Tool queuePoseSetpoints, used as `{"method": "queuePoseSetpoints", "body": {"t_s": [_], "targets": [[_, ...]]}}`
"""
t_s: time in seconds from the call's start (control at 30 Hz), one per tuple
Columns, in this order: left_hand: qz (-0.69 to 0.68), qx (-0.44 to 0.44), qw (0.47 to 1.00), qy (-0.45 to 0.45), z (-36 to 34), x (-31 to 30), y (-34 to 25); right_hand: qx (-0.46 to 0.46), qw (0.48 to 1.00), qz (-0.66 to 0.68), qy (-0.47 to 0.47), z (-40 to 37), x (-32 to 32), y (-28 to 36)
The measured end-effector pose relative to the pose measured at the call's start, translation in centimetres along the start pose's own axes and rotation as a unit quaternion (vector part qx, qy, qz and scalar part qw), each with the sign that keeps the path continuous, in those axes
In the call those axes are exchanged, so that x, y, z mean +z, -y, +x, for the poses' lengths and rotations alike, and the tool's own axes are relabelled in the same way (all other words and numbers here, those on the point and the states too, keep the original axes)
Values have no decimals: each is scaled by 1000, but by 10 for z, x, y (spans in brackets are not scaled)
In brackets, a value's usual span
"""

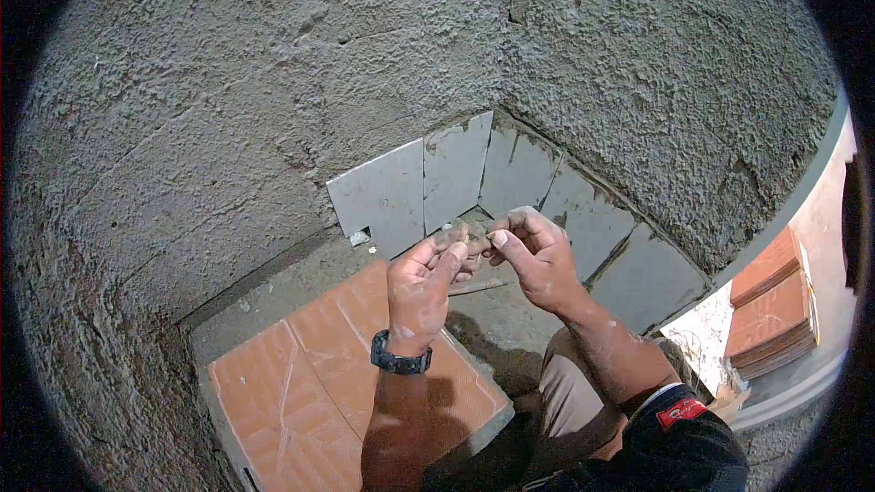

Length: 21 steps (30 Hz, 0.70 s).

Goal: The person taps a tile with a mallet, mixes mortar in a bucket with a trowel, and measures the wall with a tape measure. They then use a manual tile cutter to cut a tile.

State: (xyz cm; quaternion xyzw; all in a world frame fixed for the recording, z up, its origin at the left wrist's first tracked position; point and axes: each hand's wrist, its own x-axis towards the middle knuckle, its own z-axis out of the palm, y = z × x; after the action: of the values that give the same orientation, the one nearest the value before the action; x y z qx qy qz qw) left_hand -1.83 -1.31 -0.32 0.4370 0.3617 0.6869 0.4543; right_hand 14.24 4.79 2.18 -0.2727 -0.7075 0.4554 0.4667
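My left hand (pixel 417 290), with a dark watch (pixel 401 355) on the wrist, is closed in a pinch, its fingertips dusty. Opposite it, almost touching, my right hand (pixel 542 262) pinches with thumb and forefinger. Something small and pale brown shows at the fingertips, too little to name. Behind the hands, light grey wall tiles (pixel 376 196) line the base of both walls and meet at the corner. Those on the right wall (pixel 586 214) carry smears of mortar. A thin stick-like piece (pixel 478 287) lies on the floor below my hands.
Rough grey plastered walls (pixel 228 109) rise on both sides of the corner. Orange tiles (pixel 301 392) with whitish streaks lie on the floor at the lower left. A stack of orange tiles (pixel 770 305) stands at the right beyond the wall. My bent knee (pixel 574 383) is close beneath my right forearm.
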Motion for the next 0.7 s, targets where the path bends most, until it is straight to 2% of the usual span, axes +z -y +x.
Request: {"method": "queuePoseSetpoints", "body": {"t_s": [0.1, 0.17, 0.4, 0.5, 0.57, 0.7], "targets": [[-46, -24, 999, 14, 1, -4, 2, 4, 1000, -8, 16, -1, -1, 1], [-98, -32, 994, 40, 2, -6, 3, -7, 1000, -14, -6, -1, 2, 3], [-144, -81, 985, 50, 2, -9, 7, 3, 999, -32, -14, -1, 3, -1], [-138, -73, 985, 68, 3, -10, 12, -25, 998, -54, -5, 0, 1, -3], [-79, -61, 992, 71, 3, -9, 15, -36, 997, -71, -11, 0, 2, -3], [20, -15, 998, 52, 3, -7, 15, 4, 1000, -19, -17, 2, 10, -8]]}}
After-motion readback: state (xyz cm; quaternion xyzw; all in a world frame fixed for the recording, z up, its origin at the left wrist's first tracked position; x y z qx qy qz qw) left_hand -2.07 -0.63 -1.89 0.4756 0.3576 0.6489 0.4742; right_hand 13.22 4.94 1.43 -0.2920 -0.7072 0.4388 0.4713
